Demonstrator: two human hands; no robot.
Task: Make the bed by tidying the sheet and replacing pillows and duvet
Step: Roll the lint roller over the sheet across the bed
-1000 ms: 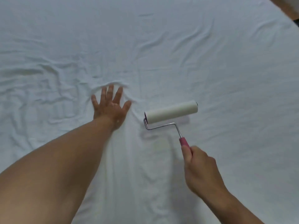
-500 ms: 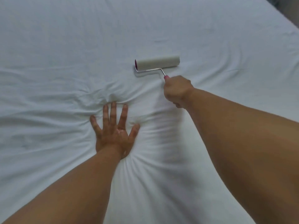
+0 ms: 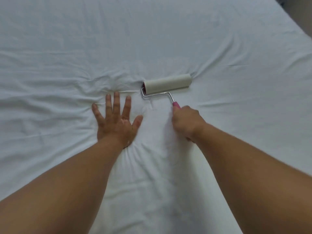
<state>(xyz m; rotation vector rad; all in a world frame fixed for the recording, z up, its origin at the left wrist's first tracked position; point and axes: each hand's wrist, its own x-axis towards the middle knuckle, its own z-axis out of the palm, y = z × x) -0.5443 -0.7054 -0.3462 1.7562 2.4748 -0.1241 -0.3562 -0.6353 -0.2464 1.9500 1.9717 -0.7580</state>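
White bed sheet (image 3: 168, 39), creased mid-frame. Left hand (image 3: 116, 120) flat, fingers spread, pinning fabric; right hand (image 3: 186, 122) closed around lint roller (image 3: 167, 83). Tidying underway; pillows, duvet unseen.

Bedroom, likely a home. A wrinkled white cotton bed sheet (image 3: 168, 39) fills the view. Bed edge at top right.

Matt, creased white cloth sheet (image 3: 185, 39); lint roller (image 3: 168, 83) of matt paper, shiny metal, perhaps plastic pink grip.
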